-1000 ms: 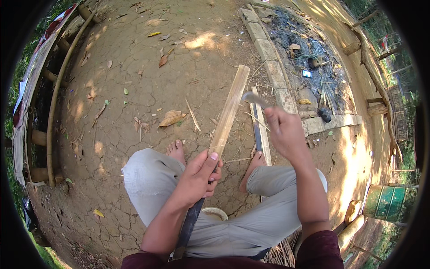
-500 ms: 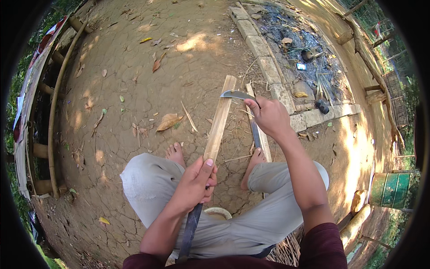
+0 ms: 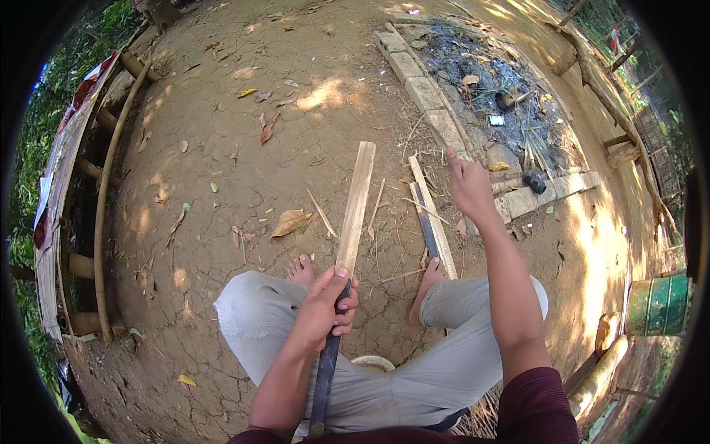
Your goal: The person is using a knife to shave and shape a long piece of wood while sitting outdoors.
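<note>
A long flat strip of split wood [image 3: 356, 203] runs up from my lap, pale on its upper part and dark below. My left hand [image 3: 325, 303] is closed around its middle, thumb on top. My right hand [image 3: 473, 191] is raised beyond my right knee, apart from the strip, fingers closed and thumb pointing up. The curved knife it held half a second ago is hidden now, its blade out of sight. By my right foot [image 3: 431, 285], a pale strip [image 3: 433, 211] and a dark-faced strip [image 3: 426, 229] lie on the ground.
Thin slivers [image 3: 322, 213] and dry leaves [image 3: 291, 222] lie on the cracked earth. A brick-edged fire pit [image 3: 473, 74] with ash and a blackened pot [image 3: 534, 181] is at far right. A bamboo bench [image 3: 111, 192] stands left, a green drum [image 3: 658, 305] right.
My right hand has moved right, away from the strip, and the knife blade has gone from sight. The strip's far end sits slightly lower and further left; my left hand keeps its hold.
</note>
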A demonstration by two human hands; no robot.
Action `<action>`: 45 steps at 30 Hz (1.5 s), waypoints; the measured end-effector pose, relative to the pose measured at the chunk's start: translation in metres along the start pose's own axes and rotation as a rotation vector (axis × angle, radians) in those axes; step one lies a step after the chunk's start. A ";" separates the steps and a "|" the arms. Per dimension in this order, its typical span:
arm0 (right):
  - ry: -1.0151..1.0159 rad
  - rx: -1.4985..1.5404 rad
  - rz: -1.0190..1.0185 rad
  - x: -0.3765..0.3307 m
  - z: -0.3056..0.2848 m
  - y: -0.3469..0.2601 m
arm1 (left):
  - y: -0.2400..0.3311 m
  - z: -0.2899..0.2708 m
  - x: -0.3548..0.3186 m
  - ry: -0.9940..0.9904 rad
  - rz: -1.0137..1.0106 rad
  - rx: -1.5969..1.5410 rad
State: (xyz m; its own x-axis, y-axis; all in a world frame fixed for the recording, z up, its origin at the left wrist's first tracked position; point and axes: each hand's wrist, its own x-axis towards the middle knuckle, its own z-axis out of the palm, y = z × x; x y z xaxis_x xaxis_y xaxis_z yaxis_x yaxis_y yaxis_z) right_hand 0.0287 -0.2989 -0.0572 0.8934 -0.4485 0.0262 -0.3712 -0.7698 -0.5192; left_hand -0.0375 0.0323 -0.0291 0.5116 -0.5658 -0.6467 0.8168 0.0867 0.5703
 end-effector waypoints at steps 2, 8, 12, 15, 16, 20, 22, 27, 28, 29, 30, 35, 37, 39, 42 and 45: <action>-0.055 0.082 -0.046 -0.029 0.003 -0.029 | 0.004 0.001 0.002 0.009 0.014 -0.046; -0.504 0.565 0.040 -0.075 0.015 -0.070 | 0.000 0.003 0.015 0.062 0.155 -0.088; -0.417 0.405 -0.216 -0.093 0.004 -0.085 | 0.007 0.020 0.012 0.133 0.268 0.085; -0.460 0.253 -0.346 -0.105 -0.013 -0.089 | 0.015 0.021 0.004 0.093 0.307 0.199; -0.537 0.237 -0.304 -0.108 -0.026 -0.093 | 0.020 0.023 0.005 0.056 0.317 0.220; -0.376 0.085 -0.520 -0.118 -0.029 -0.068 | 0.039 0.030 0.008 0.005 0.306 0.164; -0.239 0.038 -0.591 -0.109 -0.032 -0.061 | 0.050 0.041 0.011 -0.032 0.286 0.126; -0.049 0.067 -0.631 -0.091 -0.043 -0.067 | 0.072 0.069 0.018 -0.062 0.349 0.259; -0.019 0.079 -0.629 -0.089 -0.044 -0.069 | 0.073 0.072 0.022 -0.070 0.362 0.290; -0.036 0.091 -0.595 -0.088 -0.043 -0.070 | 0.072 0.073 0.024 -0.078 0.373 0.277; -0.055 0.105 -0.562 -0.087 -0.041 -0.072 | 0.069 0.072 0.026 -0.083 0.384 0.265; -0.084 0.122 -0.534 -0.091 -0.032 -0.074 | 0.052 0.059 0.029 -0.090 0.421 0.286; -0.085 0.149 -0.530 -0.092 -0.029 -0.075 | 0.052 0.060 0.029 -0.105 0.448 0.253; -0.052 0.122 -0.554 -0.091 -0.022 -0.078 | 0.050 0.055 0.032 -0.104 0.454 0.243; 0.011 0.059 -0.601 -0.089 -0.015 -0.081 | 0.046 0.047 0.036 -0.088 0.459 0.240; 0.073 0.017 -0.629 -0.086 -0.009 -0.085 | 0.044 0.047 0.034 -0.053 0.473 0.223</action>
State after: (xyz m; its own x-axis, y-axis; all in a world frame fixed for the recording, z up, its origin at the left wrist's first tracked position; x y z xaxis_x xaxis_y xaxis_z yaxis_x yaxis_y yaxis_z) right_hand -0.0191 -0.1988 -0.0071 0.9195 0.0575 0.3889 0.2243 -0.8891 -0.3989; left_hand 0.0034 -0.0217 -0.0019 0.7921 -0.5480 -0.2689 0.4201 0.1697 0.8915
